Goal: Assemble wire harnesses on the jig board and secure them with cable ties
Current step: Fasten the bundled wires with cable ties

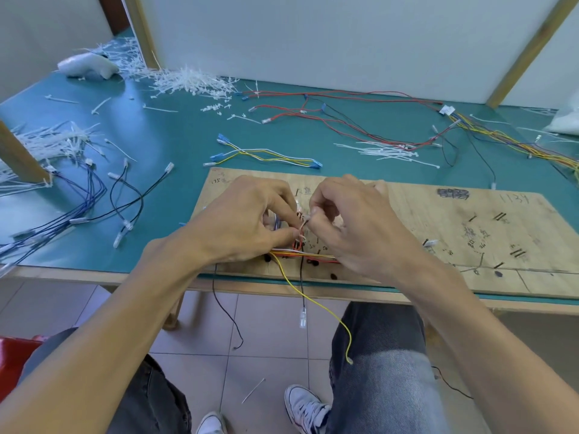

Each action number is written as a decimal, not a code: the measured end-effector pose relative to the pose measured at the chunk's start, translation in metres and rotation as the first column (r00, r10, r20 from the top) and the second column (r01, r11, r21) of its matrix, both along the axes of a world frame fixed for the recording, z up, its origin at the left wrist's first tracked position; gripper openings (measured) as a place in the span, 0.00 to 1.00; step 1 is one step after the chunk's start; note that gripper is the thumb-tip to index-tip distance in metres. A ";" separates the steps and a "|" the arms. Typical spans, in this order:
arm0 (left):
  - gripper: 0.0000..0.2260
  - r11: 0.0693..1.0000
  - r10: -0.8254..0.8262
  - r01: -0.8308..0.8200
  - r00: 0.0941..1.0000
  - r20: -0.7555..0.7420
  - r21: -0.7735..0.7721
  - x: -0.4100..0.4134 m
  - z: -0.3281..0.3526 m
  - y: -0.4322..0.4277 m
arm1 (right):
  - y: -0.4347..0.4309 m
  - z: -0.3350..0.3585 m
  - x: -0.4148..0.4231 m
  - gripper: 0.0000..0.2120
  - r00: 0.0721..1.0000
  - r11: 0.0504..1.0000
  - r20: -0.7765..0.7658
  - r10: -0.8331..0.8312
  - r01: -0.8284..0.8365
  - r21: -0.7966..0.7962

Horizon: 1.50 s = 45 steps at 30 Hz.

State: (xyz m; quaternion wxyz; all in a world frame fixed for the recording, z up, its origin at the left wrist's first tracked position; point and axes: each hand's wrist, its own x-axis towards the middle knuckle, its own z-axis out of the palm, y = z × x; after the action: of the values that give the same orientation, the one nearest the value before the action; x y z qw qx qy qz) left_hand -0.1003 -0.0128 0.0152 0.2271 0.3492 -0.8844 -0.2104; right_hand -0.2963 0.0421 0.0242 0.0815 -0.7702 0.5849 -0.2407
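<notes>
A plywood jig board (438,227) with nails and pen marks lies at the table's near edge. On its left part runs a wire bundle (300,253) of red, yellow, white and black wires. My left hand (247,220) and my right hand (351,227) meet over the bundle. Both pinch a thin white cable tie (301,228) that loops round the wires between my fingertips. A yellow wire (326,308) and a black wire with a clear connector (302,317) hang off the board's front edge.
Loose white cable ties lie heaped at the back (191,81), at the left (47,142) and right of centre (388,151). Red and black wires (344,120), a multicolour harness (517,142), blue and black wires (87,195) and a yellow-white set (266,155) sprawl over the teal table (175,133).
</notes>
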 end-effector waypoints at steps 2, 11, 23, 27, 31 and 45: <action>0.04 0.999 -0.047 0.047 0.999 0.015 0.022 0.001 0.000 -0.004 | -0.003 0.010 -0.001 0.08 0.999 0.998 -0.021 0.040 -0.039 0.047; 0.07 0.964 -0.191 0.195 0.981 -0.041 0.178 -0.003 0.000 -0.019 | -0.013 0.018 -0.011 0.06 0.990 0.983 0.047 0.131 -0.136 0.127; 0.04 0.991 -0.134 0.133 0.988 0.071 0.016 -0.003 -0.002 -0.022 | -0.009 0.020 -0.012 0.08 0.968 0.973 0.197 0.153 -0.182 0.139; 0.03 0.993 -0.116 0.116 0.992 0.043 0.006 -0.005 -0.005 -0.019 | -0.006 0.023 -0.018 0.13 0.977 0.975 0.191 0.092 -0.128 0.183; 0.07 0.992 -0.126 0.126 0.992 0.015 0.028 -0.005 -0.004 -0.018 | -0.003 0.018 -0.014 0.30 0.998 0.973 -0.058 0.009 0.004 0.230; 0.05 0.983 -0.153 0.167 0.974 0.166 -0.073 -0.012 -0.004 -0.024 | -0.013 0.008 -0.003 0.20 0.965 0.977 0.223 0.135 -0.167 0.132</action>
State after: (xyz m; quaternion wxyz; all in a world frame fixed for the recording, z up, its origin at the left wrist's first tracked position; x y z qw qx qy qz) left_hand -0.1119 -0.0364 0.0111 0.1526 0.2825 -0.9333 -0.1608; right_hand -0.2989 0.0288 0.0322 0.2196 -0.7741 0.5288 -0.2702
